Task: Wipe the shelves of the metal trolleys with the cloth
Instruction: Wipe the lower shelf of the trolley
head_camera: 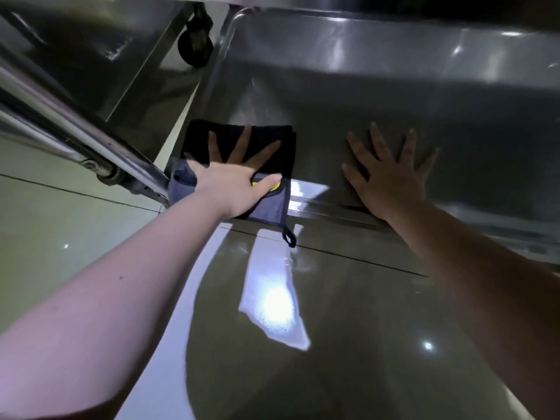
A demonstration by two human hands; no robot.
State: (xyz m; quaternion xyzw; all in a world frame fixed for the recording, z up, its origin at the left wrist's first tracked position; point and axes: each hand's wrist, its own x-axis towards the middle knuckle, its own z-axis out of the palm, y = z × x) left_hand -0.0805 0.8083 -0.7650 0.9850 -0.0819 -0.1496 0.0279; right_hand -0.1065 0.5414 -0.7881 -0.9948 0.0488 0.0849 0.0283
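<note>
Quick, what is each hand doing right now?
Left hand: open, fingers spread, pressing flat on the cloth.
Right hand: open, flat on the bare metal shelf, holding nothing.

left hand [233, 183]: bare, no sleeve | right hand [391, 180]: bare, no sleeve

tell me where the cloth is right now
In the head view the cloth lies flat at the near left corner of the trolley shelf, pressed under the left hand, with its loop hanging over the front edge; the right hand rests bare beside it.
</note>
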